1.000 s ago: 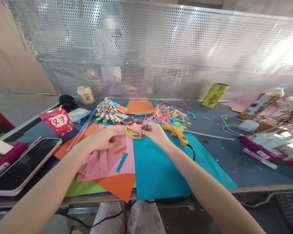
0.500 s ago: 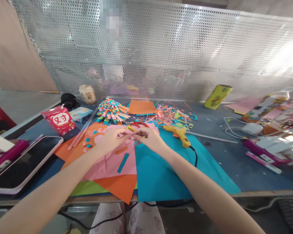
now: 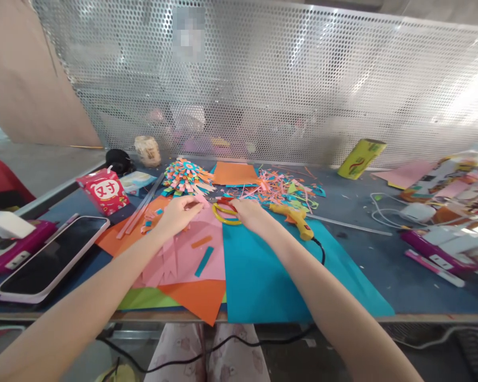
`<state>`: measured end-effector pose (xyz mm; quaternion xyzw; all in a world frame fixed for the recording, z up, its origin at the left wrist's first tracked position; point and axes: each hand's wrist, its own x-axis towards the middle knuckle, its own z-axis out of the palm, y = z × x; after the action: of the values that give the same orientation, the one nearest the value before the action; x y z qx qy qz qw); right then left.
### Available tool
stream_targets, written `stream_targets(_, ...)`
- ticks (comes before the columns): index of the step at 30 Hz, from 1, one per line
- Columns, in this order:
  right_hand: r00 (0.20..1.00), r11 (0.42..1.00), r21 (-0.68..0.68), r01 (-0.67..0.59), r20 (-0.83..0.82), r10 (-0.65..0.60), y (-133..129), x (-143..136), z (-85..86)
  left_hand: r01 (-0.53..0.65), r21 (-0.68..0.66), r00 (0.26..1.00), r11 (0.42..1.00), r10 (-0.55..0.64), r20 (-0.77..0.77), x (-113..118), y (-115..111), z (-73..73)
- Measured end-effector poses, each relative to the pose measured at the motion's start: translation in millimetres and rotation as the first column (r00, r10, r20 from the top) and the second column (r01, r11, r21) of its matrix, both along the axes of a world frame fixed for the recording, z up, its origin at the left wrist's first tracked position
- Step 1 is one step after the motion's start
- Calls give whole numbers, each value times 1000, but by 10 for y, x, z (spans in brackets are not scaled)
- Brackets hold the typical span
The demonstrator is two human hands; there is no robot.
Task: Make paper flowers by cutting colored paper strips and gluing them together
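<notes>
My left hand pinches a small pink paper piece above the pink sheet. To its right, my right hand has its fingers closed at scissors with red and yellow loop handles; the blades are not clearly visible. Under my left wrist lies a partly covered orange paper round with blue and pink tabs. An orange strip and a blue strip rest on the pink sheet. A large blue sheet extends beneath my right forearm.
A yellow glue gun with a black cord lies on the blue sheet. Behind are a fringed paper ball, an orange paper stack and paper shreds. A phone lies left; a power strip sits right.
My hands have moved apart from where they met. The left keeps a pink paper piece; the right has moved to the scissors, whose yellow loop shows more now.
</notes>
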<state>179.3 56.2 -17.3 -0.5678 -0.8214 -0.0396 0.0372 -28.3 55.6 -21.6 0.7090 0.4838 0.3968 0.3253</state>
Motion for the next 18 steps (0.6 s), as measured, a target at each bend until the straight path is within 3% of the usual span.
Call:
stream_targets(7,980,987,49,151,121,-156,-216,49,186,-91,-116,989,989,104,109,-46,0,-32)
stream_targets(11,970,971,119,206,104,-218,-213,120,195,-104,30,988,994,100,115,-63,3,-3)
stream_targets(14,946,930,173,323,-72,-315,-199,193,184,-133,108,980,985,114,164,-69,18,15)
stream_targets(18,833,893,102,437,-420,-360,-208,254,193,-134,43,952,990,117,282,-62,28,4)
